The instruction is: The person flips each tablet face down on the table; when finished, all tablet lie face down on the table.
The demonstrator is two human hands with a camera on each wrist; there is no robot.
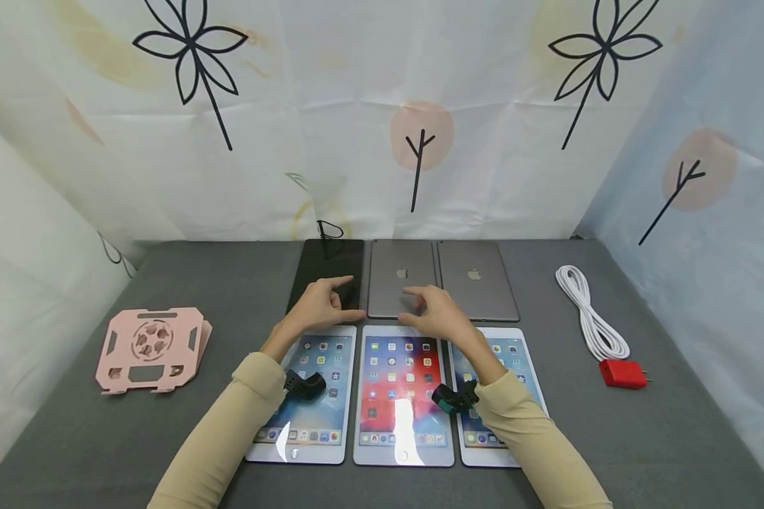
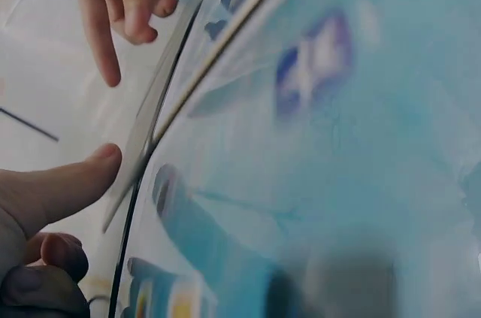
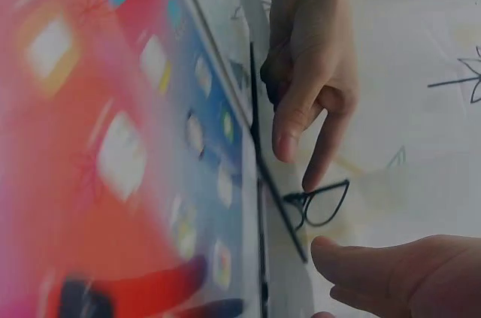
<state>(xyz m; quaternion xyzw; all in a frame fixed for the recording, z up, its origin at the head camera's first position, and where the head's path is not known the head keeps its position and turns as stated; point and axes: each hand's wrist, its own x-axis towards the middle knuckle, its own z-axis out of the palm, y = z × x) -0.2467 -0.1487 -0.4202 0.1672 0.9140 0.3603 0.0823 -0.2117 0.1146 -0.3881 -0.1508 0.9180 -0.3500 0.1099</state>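
Observation:
My left hand (image 1: 318, 305) hovers over the right side of a dark tablet (image 1: 312, 265) in the back row, thumb and index finger stretched rightward, holding nothing. Facing it, my right hand (image 1: 434, 311) is over the lower part of a grey tablet (image 1: 391, 261) lying back-up, its index finger pointing left. A second grey tablet (image 1: 477, 283) lies beside that one. In front are three white tablets with lit screens: left (image 1: 327, 417), middle (image 1: 372, 353) and right (image 1: 512, 353). In the right wrist view, the left hand (image 3: 312, 70) has its other fingers curled.
A pink folding stand (image 1: 153, 346) lies at the left of the grey table (image 1: 184, 276). To the right are a coiled white cable (image 1: 586, 311) and a red charger plug (image 1: 622, 373). Printed white cloth (image 1: 356, 106) hangs behind and along both sides.

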